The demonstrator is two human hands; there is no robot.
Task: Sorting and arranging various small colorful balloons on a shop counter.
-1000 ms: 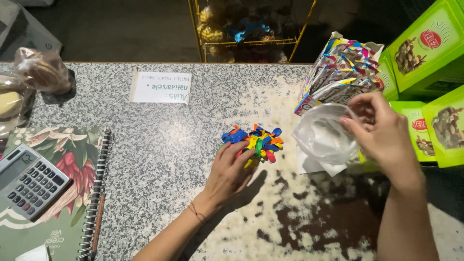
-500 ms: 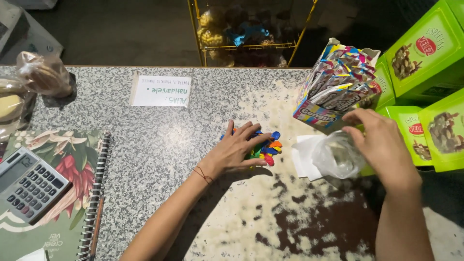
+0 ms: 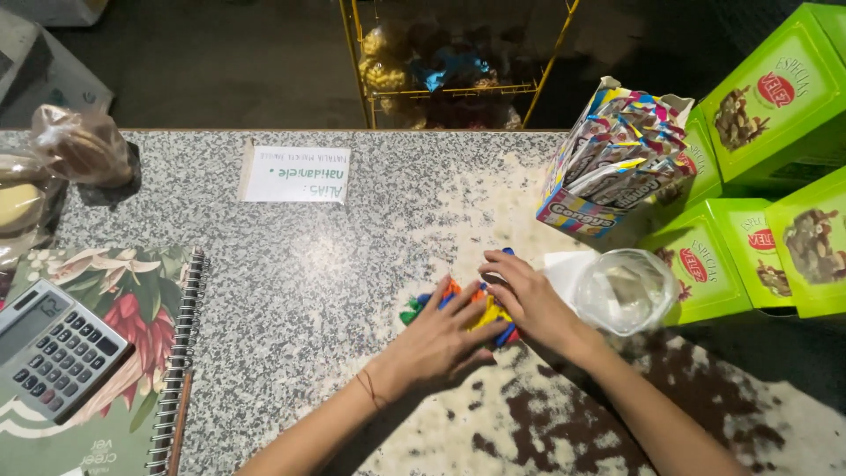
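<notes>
Spanning nearly the whole view was the speckled granite counter (image 3: 352, 247), grey at the left and mottled white and brown toward my right. On its right edge I saw a stack of bright green cartons (image 3: 775, 176) with pictures of nutty sweets, and leaning against them a multicoloured display box (image 3: 608, 167) crammed with striped sachets. At the left lay a floral spiral notebook (image 3: 115, 353) with a grey calculator (image 3: 53, 348) resting on its cover and a pencil (image 3: 181, 423) alongside the wire binding. Beyond the far edge stood a yellow wire rack (image 3: 458, 70) with bagged goods, too dark for me to make out. Wrapped biscuits (image 3: 79, 150) sat in the far left corner, and a white printed card (image 3: 295, 174) lay flat near the back edge.

Just right of the hands, a clear plastic bag (image 3: 626, 289) sat on a white sheet of paper, touching neither hand.

My left hand (image 3: 441, 339) lay palm down, fingers spread and unclenched, pressing on the near side of a small heap of coloured balloons (image 3: 467, 308) at the counter's middle. My right hand (image 3: 529, 300) curled loosely over the heap's far side, fingertips on it, cupping rather than gripping. Red, orange, yellow, green and blue pieces showed between both hands.
</notes>
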